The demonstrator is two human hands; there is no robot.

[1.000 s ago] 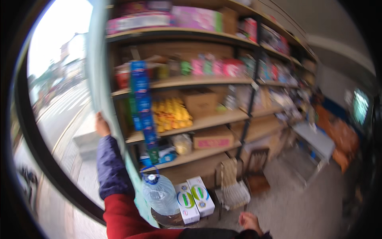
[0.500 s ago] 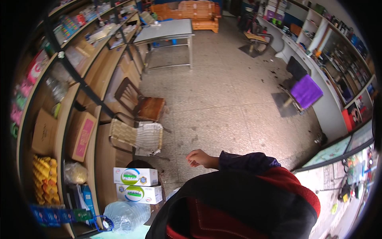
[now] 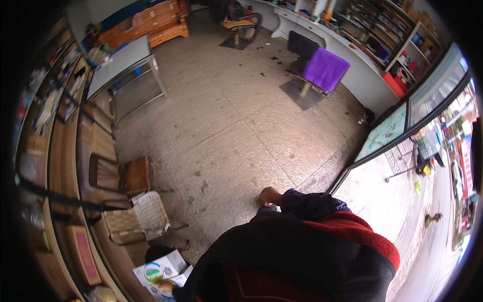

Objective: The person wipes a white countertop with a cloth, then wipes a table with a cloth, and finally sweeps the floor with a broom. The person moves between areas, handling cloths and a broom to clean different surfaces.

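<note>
My right hand point(image 3: 270, 195) hangs in front of my body, above the grey floor, at the end of a dark patterned sleeve. Its fingers are curled in, and I see nothing in them. At the lower left, a small part of my left hand point(image 3: 166, 286) shows beside my dark clothing. It overlaps two stacked white cartons point(image 3: 173, 260) with green and blue print. Whether it touches them, and how its fingers lie, I cannot make out.
A woven chair point(image 3: 121, 225) and a brown wooden chair point(image 3: 137, 176) stand along the left shelving point(image 3: 63, 161). Further off are a grey table point(image 3: 118, 68), an orange wooden bench point(image 3: 158, 25) and a chair draped with a purple towel point(image 3: 327, 68). A glass door point(image 3: 385, 132) is at right.
My view has swung to the right, so the chairs, cartons and table sit further left and more of the glass door shows. My right hand has curled further; part of my left hand now shows.
</note>
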